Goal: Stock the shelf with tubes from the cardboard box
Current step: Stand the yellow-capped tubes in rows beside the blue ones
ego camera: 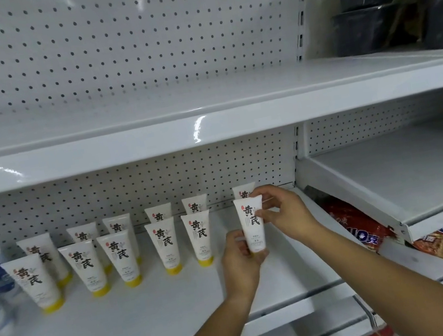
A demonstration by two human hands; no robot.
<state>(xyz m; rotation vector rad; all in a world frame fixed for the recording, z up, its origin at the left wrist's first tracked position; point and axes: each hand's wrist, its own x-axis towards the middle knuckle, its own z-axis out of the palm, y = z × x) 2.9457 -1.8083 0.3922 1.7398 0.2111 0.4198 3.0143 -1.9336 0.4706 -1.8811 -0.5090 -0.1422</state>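
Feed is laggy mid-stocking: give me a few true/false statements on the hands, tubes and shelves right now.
1. The left hand and the right hand hold one tube. True.
2. The shelved tubes lie flat. False: they stand upright on yellow caps, in two rows.
3. The held tube is at the front row's left end. False: it is at the right end.
4. Black tubs sit at the upper right. True.
5. Red snack packets sit on the top shelf. False: they lie lower right.
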